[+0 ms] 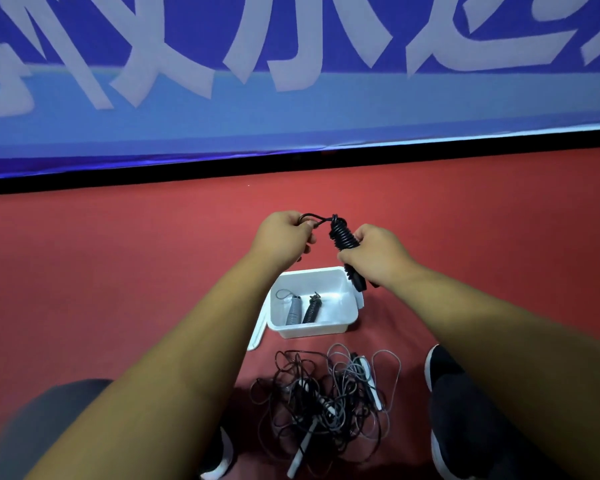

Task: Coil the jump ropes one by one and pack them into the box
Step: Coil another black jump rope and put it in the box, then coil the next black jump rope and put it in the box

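My right hand [374,254] grips the handles of a black jump rope [342,235] whose cord is wound tightly round them. My left hand [284,233] pinches the rope's free end, a short loop running to the coil's top. Both hands are raised above a white box [347,317] on the red floor. Inside the box lie two coiled ropes, a grey one [293,311] and a black one [310,310]. Closer to me, a tangled pile of loose ropes [326,403] lies on the floor, black and grey cords with pale handles.
The box's white lid [257,336] leans against its left side. My knee [52,410] is at lower left and my dark shoes [444,368] flank the pile. A blue banner [291,98] runs along the wall beyond the red floor.
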### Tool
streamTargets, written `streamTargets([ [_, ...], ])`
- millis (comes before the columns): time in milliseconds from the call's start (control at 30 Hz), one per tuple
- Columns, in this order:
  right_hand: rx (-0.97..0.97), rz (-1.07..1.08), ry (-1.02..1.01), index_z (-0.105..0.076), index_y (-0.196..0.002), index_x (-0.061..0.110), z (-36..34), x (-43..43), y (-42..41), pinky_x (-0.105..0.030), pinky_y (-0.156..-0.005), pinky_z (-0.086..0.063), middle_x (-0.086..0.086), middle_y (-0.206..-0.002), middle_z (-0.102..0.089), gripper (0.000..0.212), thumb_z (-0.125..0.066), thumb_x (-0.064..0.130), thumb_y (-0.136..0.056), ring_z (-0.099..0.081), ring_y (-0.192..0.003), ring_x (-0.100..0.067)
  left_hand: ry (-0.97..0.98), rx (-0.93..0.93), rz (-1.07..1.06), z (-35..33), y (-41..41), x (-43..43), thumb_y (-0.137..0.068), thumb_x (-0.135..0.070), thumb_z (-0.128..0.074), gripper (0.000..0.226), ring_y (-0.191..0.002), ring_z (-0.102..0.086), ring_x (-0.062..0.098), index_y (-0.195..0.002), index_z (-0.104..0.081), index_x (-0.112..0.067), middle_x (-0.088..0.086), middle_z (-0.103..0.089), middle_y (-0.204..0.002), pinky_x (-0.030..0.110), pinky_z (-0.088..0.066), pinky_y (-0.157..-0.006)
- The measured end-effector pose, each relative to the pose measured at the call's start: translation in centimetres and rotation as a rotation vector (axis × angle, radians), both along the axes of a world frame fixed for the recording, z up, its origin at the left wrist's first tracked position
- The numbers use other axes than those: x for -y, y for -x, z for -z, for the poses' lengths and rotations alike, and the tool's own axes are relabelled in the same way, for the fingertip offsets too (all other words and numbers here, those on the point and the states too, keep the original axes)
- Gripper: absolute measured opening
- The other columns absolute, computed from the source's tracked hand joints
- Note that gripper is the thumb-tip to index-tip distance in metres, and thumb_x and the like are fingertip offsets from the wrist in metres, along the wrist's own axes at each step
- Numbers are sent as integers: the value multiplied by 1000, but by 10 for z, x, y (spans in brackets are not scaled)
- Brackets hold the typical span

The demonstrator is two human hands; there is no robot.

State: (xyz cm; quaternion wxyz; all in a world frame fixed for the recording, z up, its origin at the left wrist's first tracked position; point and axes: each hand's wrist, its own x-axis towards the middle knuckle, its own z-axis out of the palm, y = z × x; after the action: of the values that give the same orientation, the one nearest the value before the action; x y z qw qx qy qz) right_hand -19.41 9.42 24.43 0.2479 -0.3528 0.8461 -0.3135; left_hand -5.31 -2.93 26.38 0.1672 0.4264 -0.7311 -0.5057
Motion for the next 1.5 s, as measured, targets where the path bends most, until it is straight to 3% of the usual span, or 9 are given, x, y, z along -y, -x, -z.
streamTargets([
  [200,55,-25,-92,-67,-96,17,59,46,25,-28,-55,-43,5,-77,-70,20,-82,25,-85,-63,-67,-11,-72,48,-5,57,23,38,-106,-20,-56,19,-64,-63,18,-98,-70,-11,5,-73,-84,33,-51,-60],
  [500,124,57,-158,-71,-108,28,190,94,37,-38,-67,-61,1,-82,-76,25,-79,22,-85,-74,-74,-21,-178,122,-7,181,35,85,-106,-28,-59,21,-65,-64,14,-91,-68,-17,3,-74,-87,32,-50,-60],
  [567,154,54,-180,-70,-105,30,217,101,37,-34,-61,-56,1,-83,-75,21,-78,22,-87,-73,-76,-20,-208,150,-12,208,33,91,-106,-31,-59,22,-68,-66,15,-92,-67,-17,2,-76,-92,32,-52,-61],
  [667,127,45,-209,-72,-107,27,254,109,36,-34,-69,-57,3,-90,-70,20,-79,26,-89,-70,-84,-21,-235,191,-27,246,29,96,-106,-32,-57,22,-72,-68,17,-102,-69,-14,2,-77,-92,35,-56,-66],
  [833,18,-10,-337,-63,-120,11,310,109,33,-33,-70,-45,-7,-101,-69,37,-76,34,-94,-68,-98,-32,-222,308,-60,305,11,96,-105,-27,-54,22,-79,-71,20,-99,-74,-18,-1,-77,-89,29,-53,-70],
  [1067,1,26,-476,-50,-124,5,345,116,20,-37,-70,-44,-18,-119,-67,40,-71,30,-101,-66,-98,-36,-156,428,-7,337,-3,85,-104,-28,-54,26,-79,-69,24,-92,-73,-16,5,-75,-87,31,-54,-74],
  [1300,-1,-77,-641,-48,-131,2,355,118,21,-36,-74,-41,-18,-123,-64,34,-58,19,-104,-63,-108,-36,-217,368,7,346,-10,81,-104,-23,-54,21,-71,-66,14,-98,-73,-20,-3,-75,-84,25,-48,-66],
  [1433,-20,-263,-744,-59,-97,7,351,113,19,-34,-71,-40,-11,-98,-63,6,-53,8,-96,-60,-92,-31,-228,327,-14,345,-11,85,-104,-21,-55,21,-72,-68,14,-94,-73,-20,-2,-75,-84,26,-55,-73],
  [1500,-53,-307,-754,-53,-78,10,345,111,16,-33,-68,-39,-10,-89,-60,19,-51,5,-97,-56,-86,-29,-256,300,-47,342,-12,85,-103,-16,-55,22,-61,-66,10,-89,-72,-19,-1,-74,-79,23,-53,-66],
])
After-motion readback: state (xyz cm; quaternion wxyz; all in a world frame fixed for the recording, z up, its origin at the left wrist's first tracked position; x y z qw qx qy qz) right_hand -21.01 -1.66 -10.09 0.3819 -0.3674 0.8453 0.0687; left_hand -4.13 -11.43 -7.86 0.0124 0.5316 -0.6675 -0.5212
